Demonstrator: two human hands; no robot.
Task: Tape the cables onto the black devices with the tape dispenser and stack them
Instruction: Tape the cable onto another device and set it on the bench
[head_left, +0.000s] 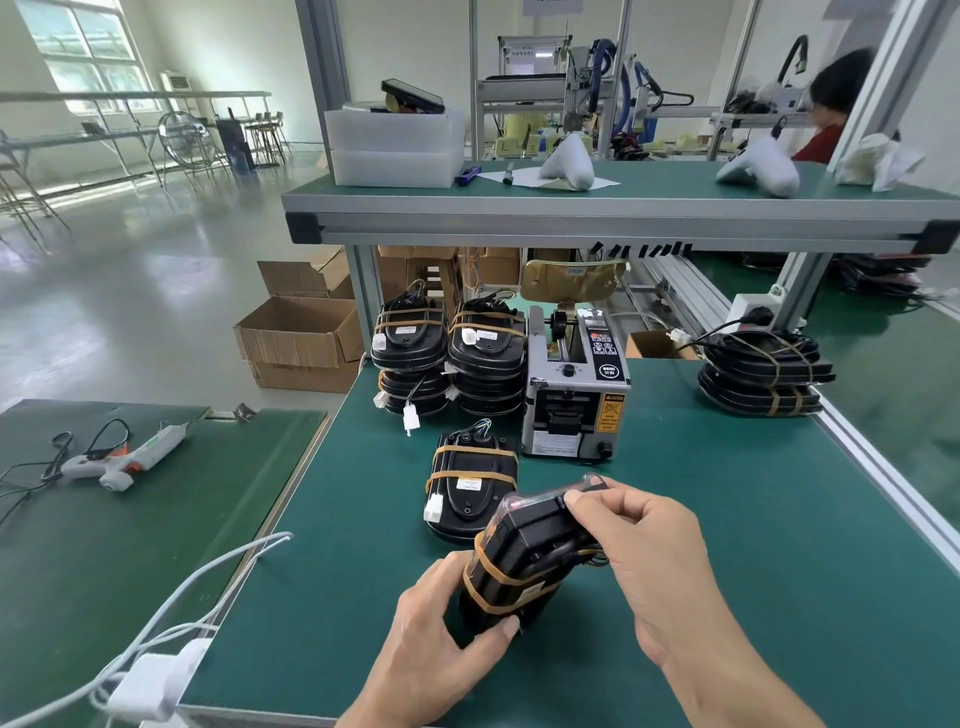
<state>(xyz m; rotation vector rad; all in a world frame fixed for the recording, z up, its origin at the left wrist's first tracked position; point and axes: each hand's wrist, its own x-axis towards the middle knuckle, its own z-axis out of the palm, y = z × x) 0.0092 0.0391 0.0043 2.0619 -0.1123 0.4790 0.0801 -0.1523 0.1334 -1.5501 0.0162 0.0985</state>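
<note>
Both hands hold one black device (535, 556) tilted above the green table (727, 545) — the left hand (447, 608) curls round its lower end, the right hand (639, 540) pinches its upper end. Another taped device (470, 488) lies just behind — near the tape dispenser (574, 384).

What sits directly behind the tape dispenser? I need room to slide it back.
Behind the tape dispenser a gold metal plate and cardboard boxes show under the shelf; the mat right behind it is hidden.

Factory floor, probably: assembly workbench (779, 499).
</note>
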